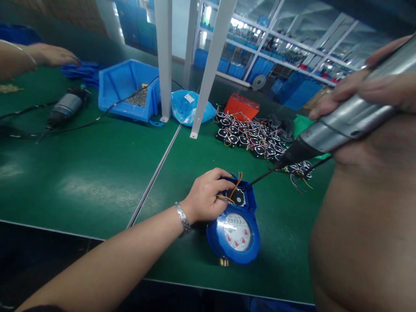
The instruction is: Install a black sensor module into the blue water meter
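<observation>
A blue water meter (212,238) with a round white dial (237,232) lies on the green bench. In its open upper compartment sits a black module (239,197) with red, yellow and other thin wires. My left hand (208,195) grips the meter at this compartment, fingers bent over the module and wires. Wrapped in my right hand (373,95) is a silver electric screwdriver (344,121), tilted down to the left. Its long bit (260,177) reaches the compartment's far right corner; the tip's exact contact is hard to make out.
Many black wired modules (247,138) lie behind the meter, near a red-orange box (242,107). White posts (164,60) rise beside a blue bag (185,104) and a blue bin (107,93) of small metal parts. Another person's hand (55,55) is near a second screwdriver (66,106).
</observation>
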Demonstrator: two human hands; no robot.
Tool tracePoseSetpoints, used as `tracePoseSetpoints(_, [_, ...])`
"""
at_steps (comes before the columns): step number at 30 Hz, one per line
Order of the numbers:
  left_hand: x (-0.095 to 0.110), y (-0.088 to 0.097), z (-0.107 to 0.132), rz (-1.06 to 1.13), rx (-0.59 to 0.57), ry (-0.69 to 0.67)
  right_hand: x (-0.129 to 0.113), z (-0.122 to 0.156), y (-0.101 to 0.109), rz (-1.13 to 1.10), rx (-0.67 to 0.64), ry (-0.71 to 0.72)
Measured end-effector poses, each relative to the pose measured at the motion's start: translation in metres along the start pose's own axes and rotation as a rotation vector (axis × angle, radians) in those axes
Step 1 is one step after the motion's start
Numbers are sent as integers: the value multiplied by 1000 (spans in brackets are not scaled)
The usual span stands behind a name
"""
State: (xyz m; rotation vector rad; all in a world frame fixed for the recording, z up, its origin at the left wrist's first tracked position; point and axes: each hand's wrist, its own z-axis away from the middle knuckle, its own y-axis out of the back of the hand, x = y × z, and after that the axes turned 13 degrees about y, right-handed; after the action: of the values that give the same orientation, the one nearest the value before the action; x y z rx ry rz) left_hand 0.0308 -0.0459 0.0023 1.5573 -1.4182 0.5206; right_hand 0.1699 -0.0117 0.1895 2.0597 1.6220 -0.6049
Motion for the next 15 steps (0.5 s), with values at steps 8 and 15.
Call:
tracePoseSetpoints(8, [-3, -5, 2, 69, 55, 7, 8, -4, 7, -58, -37, -12])
tracePoseSetpoints(15, [-3, -6, 2, 82, 51, 9, 5, -2, 3, -70, -56, -11])
